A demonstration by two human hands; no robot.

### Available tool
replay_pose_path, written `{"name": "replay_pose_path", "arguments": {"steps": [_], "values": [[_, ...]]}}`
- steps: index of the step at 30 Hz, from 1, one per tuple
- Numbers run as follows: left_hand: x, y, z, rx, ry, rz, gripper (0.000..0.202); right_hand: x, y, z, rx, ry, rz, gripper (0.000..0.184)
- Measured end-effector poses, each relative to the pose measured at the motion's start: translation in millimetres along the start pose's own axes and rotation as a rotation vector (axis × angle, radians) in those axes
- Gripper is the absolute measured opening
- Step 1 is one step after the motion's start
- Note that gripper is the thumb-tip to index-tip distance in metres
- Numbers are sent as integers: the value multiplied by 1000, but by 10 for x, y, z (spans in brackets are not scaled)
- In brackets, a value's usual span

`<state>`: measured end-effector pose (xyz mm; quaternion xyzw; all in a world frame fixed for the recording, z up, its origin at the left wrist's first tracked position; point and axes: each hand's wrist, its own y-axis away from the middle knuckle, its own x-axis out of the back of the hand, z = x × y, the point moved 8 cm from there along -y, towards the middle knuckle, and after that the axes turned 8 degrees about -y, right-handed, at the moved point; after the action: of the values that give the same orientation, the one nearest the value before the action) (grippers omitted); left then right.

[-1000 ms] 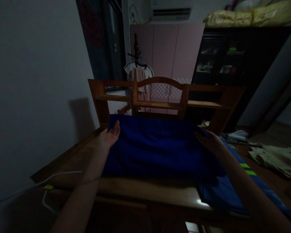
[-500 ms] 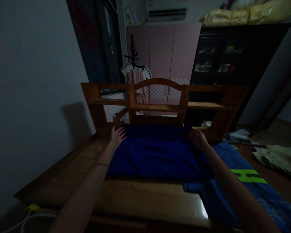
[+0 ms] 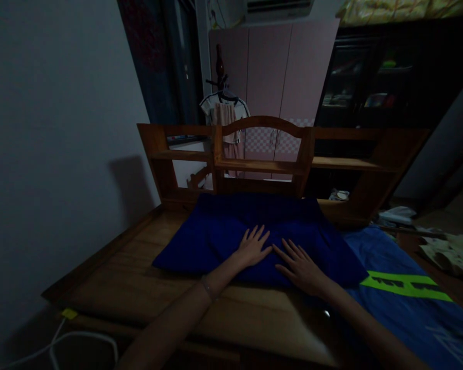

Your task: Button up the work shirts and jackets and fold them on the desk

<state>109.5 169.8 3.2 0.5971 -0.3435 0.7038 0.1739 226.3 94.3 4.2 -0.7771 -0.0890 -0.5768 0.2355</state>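
Observation:
A dark blue piece of cloth [image 3: 224, 236], perhaps a garment, is spread on the wooden desk top [image 3: 139, 272], its far edge close to the shelf. My left hand [image 3: 253, 247] rests on the middle of it with the fingers spread. Just to the right, my right hand [image 3: 299, 264] lies on the near part of the cloth, fingers stretched out. Neither hand grips anything. Beside the cloth on the right is a lighter blue garment [image 3: 393, 318] with a bright yellow-green stripe; the right forearm passes over its left side.
A wooden shelf [image 3: 262, 165] stands along the desk's far edge. On the left rises a bare wall [image 3: 61, 128]. A white cable [image 3: 81, 334] hangs at the near left corner. Pale cloth [image 3: 455, 252] lies at the far right. Behind are pink cupboards [image 3: 266, 77] and a coat stand [image 3: 219, 61].
Both hands have left the cloth's far corners and come inward and nearer, onto its middle. The cloth's near corners now spread wider. The view has shifted slightly.

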Motion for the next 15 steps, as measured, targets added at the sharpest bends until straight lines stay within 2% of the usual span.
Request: {"name": "replay_pose_path", "arguments": {"steps": [2, 4, 7, 9, 10, 12, 15], "values": [[-170, 12, -210, 55, -2, -28, 63, -156, 173, 53, -19, 18, -76, 60], [-227, -11, -467, 115, -11, -31, 63, -176, 301, 87, -31, 22, -104, 59], [-219, -81, -804, 219, -20, -41, 65, -36, 417, 62, -67, -24, -125, 57], [-192, -119, -935, 271, -28, -26, 64, 151, 477, 53, -108, -107, -82, 53], [-174, -127, -966, 286, -35, -6, 64, 279, 517, 80, -138, -152, -15, 52], [-144, -123, -968, 287, -51, 33, 63, 570, 655, 216, -209, -203, 205, 53], [-127, -70, -872, 247, -53, 45, 64, 874, 1018, 559, -336, -139, 522, 59]]}}
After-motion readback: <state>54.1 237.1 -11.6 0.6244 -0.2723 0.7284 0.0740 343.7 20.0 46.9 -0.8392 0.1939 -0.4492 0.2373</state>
